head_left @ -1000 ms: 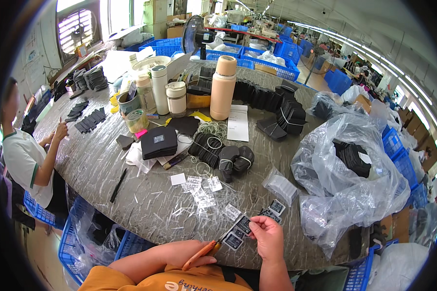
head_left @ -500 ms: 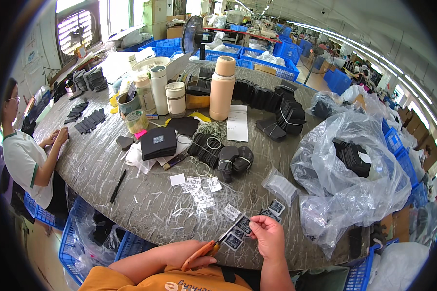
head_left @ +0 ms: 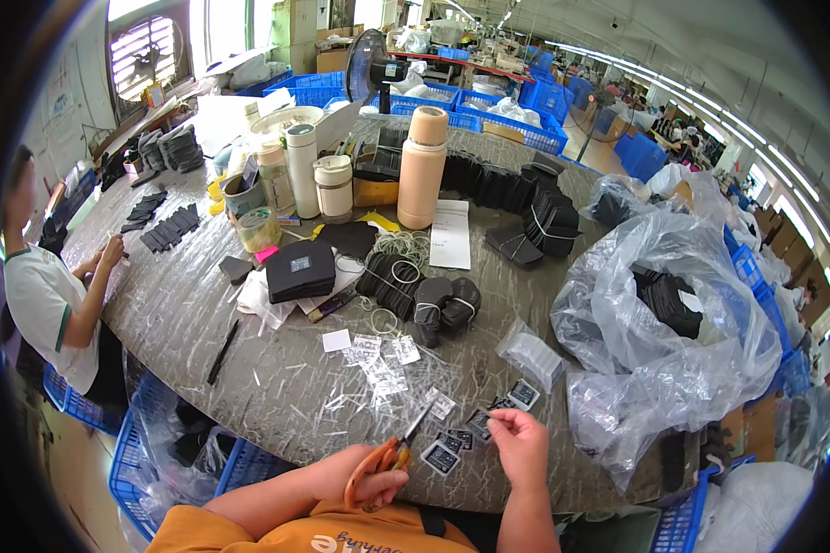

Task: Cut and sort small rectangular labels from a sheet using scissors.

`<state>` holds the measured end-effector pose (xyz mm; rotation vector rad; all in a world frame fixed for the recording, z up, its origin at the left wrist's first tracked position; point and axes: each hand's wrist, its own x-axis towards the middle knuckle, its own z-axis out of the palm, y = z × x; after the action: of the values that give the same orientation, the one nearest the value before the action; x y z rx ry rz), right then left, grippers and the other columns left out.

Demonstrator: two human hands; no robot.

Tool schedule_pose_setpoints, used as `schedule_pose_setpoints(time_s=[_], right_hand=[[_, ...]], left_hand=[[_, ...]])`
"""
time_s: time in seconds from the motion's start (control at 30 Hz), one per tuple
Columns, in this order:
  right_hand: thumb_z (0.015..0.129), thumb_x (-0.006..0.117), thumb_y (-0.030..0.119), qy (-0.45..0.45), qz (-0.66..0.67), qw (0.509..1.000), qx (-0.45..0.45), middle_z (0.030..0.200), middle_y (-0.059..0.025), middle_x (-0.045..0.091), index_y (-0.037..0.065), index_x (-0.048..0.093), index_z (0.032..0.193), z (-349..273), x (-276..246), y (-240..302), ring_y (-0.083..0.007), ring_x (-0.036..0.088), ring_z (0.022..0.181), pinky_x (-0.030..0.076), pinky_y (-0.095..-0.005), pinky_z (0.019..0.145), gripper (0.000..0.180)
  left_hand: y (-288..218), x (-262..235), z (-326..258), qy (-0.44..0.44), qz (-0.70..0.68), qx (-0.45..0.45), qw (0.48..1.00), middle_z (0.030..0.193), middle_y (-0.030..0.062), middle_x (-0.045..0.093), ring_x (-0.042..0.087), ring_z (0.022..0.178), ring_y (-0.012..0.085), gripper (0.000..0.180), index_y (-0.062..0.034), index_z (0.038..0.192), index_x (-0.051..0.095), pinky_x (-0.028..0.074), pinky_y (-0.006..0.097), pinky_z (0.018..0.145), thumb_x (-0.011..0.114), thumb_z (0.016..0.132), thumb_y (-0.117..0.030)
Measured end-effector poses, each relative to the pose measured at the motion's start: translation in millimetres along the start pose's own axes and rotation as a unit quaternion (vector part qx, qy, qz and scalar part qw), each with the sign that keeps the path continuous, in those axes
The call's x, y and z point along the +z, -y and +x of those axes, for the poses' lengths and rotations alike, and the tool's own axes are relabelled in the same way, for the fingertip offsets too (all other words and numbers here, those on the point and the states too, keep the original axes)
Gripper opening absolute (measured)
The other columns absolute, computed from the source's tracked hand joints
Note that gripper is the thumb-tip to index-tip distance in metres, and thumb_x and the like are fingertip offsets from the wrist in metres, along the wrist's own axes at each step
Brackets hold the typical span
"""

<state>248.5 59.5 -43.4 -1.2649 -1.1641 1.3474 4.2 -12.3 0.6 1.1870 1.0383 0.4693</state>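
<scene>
My left hand [head_left: 376, 481] is closed around the orange handles of a pair of scissors [head_left: 415, 426], whose blades point up and to the right. A small black label with pale print [head_left: 479, 423] is pinched between the thumb and finger of my right hand [head_left: 520, 446]. The label is apart from the blades. Several similar black labels [head_left: 441, 457] lie on the table between my hands, partly overlapping. Beyond the right fingertips is another little group of labels [head_left: 523, 394]. White printed slips [head_left: 385, 376] and thin clear trimmings are scattered ahead of the scissors.
Stacks of black pads [head_left: 302, 273], some banded, stand mid-table near a peach bottle [head_left: 423, 170]. A large clear bag [head_left: 669, 313] holding black pieces fills the right side. A black pen-like stick [head_left: 223, 352] lies at left. Another person [head_left: 60, 304] sits at the left edge.
My right hand has moved slightly right with a label, away from the scissors. The scissors have shifted left and their blades point more steeply upward. More labels show between my hands.
</scene>
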Motion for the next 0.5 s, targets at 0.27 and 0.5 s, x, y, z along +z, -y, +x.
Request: schedule_pose_setpoints(time_s=[0.27, 0.5], right_hand=[[0.072, 0.067, 0.009, -0.161, -0.358, 0.914, -0.103, 0.072, -0.0097, 0.061, 0.004, 0.066, 0.087, 15.2, -30.0, -22.5, -0.0227, 0.058, 0.067, 0.046, -0.032, 0.064, 0.016], [0.071, 0.067, 0.012, -0.227, -0.487, 0.82, -0.198, 0.078, -0.0069, 0.056, 0.009, 0.066, 0.082, 7.2, -20.8, -7.4, -0.0265, 0.054, 0.08, 0.043, -0.0383, 0.069, 0.012]], left_hand=[[0.4, -2.8, 1.7, 0.0, 0.016, 0.015, 1.0, 0.061, 0.0017, 0.056, 0.054, 0.053, 0.0092, 0.026, -0.0036, 0.079, 0.053, 0.043, 0.024, 0.05, 0.05, 0.091, -0.027], [-4.7, -0.8, 0.3, -0.02, -0.004, 0.012, 1.0, 0.061, 0.002, 0.056, 0.053, 0.054, 0.0096, 0.025, -0.0032, 0.079, 0.054, 0.042, 0.024, 0.051, 0.052, 0.09, -0.026]])
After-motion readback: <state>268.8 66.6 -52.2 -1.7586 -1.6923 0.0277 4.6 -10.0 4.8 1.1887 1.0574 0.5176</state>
